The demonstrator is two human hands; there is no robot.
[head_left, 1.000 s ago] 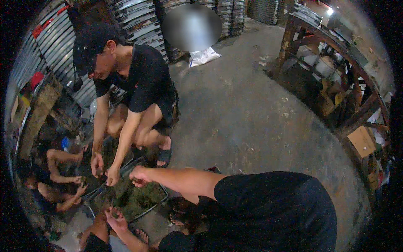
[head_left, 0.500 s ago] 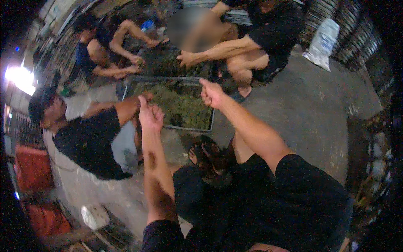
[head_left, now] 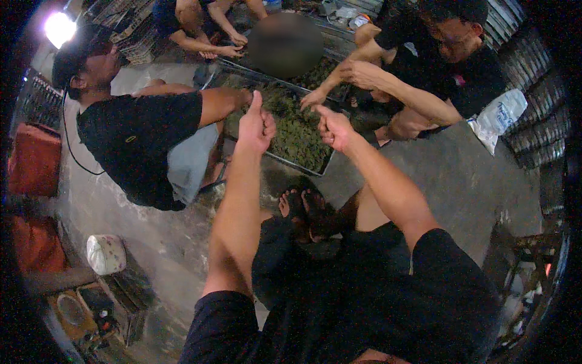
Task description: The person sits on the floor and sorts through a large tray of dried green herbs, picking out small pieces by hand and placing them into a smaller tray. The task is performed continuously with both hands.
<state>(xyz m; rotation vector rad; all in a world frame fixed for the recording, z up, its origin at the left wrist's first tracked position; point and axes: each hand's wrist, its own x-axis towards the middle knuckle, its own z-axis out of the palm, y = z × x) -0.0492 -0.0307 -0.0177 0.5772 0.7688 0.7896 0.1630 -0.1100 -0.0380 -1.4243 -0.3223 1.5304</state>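
My left hand [head_left: 257,126] is held up in front of the tray, its fingers curled and its thumb pointing upward. Level with it, my right hand [head_left: 334,127] has curled fingers and a thumb pointing up and left. Nothing shows in either hand. Beyond and between them lies a shallow rectangular tray [head_left: 290,164] with a pale rim, filled with a clumpy green mass [head_left: 303,144] I cannot identify. Just past my right hand, a co-worker's hand [head_left: 313,98] reaches over the tray.
Co-workers sit around the tray: one in a black shirt [head_left: 136,142] at left, one [head_left: 470,76] at right, another's arms [head_left: 224,27] at the back. A white printed bag [head_left: 500,118] leans at right. A pale round container [head_left: 106,253] and wooden box [head_left: 124,306] stand lower left.
The view has shifted, and the tray appears farther right. Both my hands stay raised and curled, with the left thumb more upright. The co-worker at right has moved one hand over the tray.
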